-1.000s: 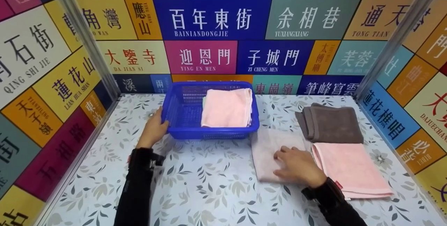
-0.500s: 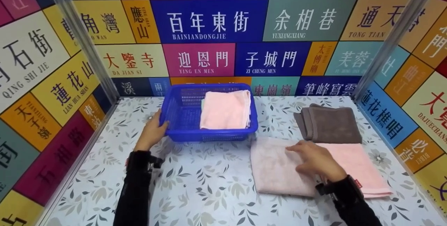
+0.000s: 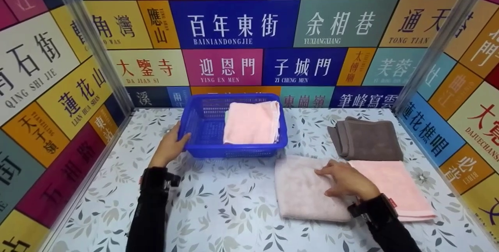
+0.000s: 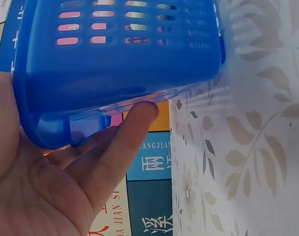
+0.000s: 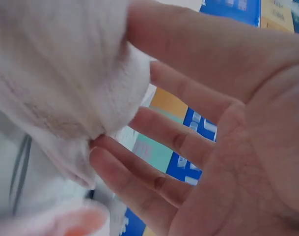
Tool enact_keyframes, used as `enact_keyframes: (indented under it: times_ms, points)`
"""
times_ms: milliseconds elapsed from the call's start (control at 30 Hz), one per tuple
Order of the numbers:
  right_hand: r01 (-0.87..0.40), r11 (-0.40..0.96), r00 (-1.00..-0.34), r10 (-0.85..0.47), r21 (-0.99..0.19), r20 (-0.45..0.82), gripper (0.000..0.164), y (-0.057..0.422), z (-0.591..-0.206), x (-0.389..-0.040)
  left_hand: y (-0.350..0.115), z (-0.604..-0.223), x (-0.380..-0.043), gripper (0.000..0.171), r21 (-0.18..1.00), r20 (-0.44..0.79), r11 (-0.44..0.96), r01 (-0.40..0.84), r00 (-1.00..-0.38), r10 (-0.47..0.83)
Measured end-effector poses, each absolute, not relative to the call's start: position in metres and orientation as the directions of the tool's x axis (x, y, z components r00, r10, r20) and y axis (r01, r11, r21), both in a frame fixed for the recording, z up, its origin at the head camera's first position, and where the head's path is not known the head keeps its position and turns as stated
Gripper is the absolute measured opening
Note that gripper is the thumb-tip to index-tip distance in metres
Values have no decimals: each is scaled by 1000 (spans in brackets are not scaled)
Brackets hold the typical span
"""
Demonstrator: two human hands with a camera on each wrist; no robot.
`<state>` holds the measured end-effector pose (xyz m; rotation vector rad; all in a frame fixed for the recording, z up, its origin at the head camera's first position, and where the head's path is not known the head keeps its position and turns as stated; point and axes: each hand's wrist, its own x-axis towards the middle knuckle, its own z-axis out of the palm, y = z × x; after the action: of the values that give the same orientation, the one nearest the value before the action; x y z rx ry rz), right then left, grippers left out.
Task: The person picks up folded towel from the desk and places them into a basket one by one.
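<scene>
My left hand (image 3: 168,147) grips the left end of a blue plastic basket (image 3: 234,151), thumb over the rim and fingers along its outer side. In the left wrist view the hand (image 4: 56,182) lies against the slotted basket wall (image 4: 115,59). A folded light pink towel (image 3: 253,121) sits in the basket's right half. Right of the basket, my right hand (image 3: 347,178) holds the right edge of a folded pale greyish-pink towel (image 3: 300,193) between thumb and fingers. In the right wrist view the hand (image 5: 223,132) has its thumb and fingertips on the bunched towel (image 5: 66,64).
A folded grey-brown towel (image 3: 370,139) lies at the back right, with a folded pink towel (image 3: 401,189) in front of it. Sign-printed walls (image 3: 237,22) enclose the leaf-patterned table (image 3: 226,205) at the back and both sides.
My right hand has slid from the top of the pale towel to its right edge and taken hold there. That towel has shifted slightly toward me. The left hand keeps its grip.
</scene>
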<state>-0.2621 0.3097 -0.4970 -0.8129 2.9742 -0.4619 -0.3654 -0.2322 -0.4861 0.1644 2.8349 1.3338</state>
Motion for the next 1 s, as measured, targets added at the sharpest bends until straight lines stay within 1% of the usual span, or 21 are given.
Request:
enact_keyframes:
  times_ms: [200, 367, 567, 767, 833, 867, 933, 1000]
  points:
    - [-496, 806, -855, -518, -322, 22, 69, 274, -499, -266, -232, -487, -369, 72, 785, 37, 614, 89, -995, 96]
    - [-489, 816, -854, -519, -309, -20, 68, 237, -499, -270, -231, -488, -368, 71, 791, 35, 606, 85, -995, 94]
    - [-512, 794, -831, -555, -327, -47, 66, 196, -499, -272, -228, -489, -366, 71, 805, 47, 587, 90, -995, 89]
    - [-520, 770, -823, -568, -369, -24, 67, 187, -500, -275, -225, -488, -368, 72, 789, 35, 608, 86, -995, 95]
    - [-515, 762, -824, -567, -392, -18, 68, 188, -501, -276, -225, -485, -366, 71, 721, 36, 689, 73, -997, 68]
    - [-508, 761, -826, -563, -403, -22, 68, 188, -502, -276, -222, -482, -364, 70, 667, 63, 742, 67, -997, 34]
    - [-501, 761, -828, -559, -412, -27, 69, 189, -503, -277, -213, -473, -357, 67, 542, 178, 839, 57, -983, -49]
    - [-499, 764, -830, -557, -410, -28, 70, 190, -503, -277, -196, -462, -347, 57, 418, 331, 908, 31, -936, -120]
